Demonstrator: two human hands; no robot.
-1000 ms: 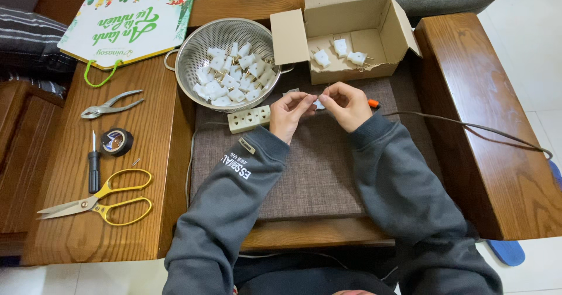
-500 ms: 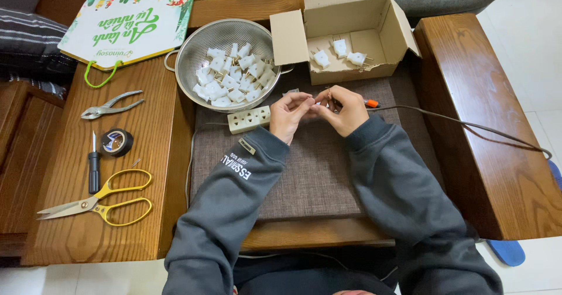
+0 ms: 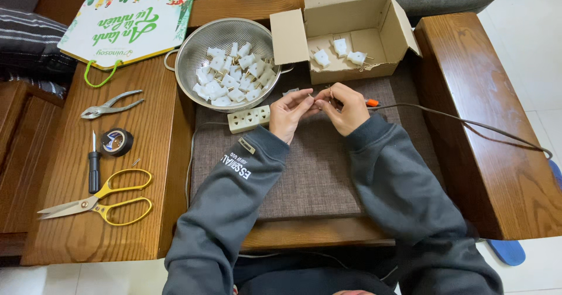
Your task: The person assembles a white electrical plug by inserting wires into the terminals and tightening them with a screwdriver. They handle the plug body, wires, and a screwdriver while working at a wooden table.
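My left hand (image 3: 288, 115) and my right hand (image 3: 346, 107) meet over the grey-brown cushion (image 3: 316, 172), fingertips pinched together on the end of a thin dark cable (image 3: 468, 125). Fine bare wire strands (image 3: 330, 90) stick up between the fingers. The cable runs off to the right across the wooden armrest. An orange-tipped tool (image 3: 372, 102) lies just behind my right hand. A white power strip (image 3: 249, 119) lies to the left of my left hand.
A metal colander (image 3: 187, 55) holds several white plugs (image 3: 234, 75). An open cardboard box (image 3: 345, 20) behind my hands holds three more. On the wooden table at left lie pliers (image 3: 108, 105), black tape (image 3: 117, 141), a screwdriver (image 3: 93, 166), yellow scissors (image 3: 99, 204) and a paper bag (image 3: 126, 20).
My hands have drawn closer together. The small white piece seen between my fingers a second ago is now hidden by them.
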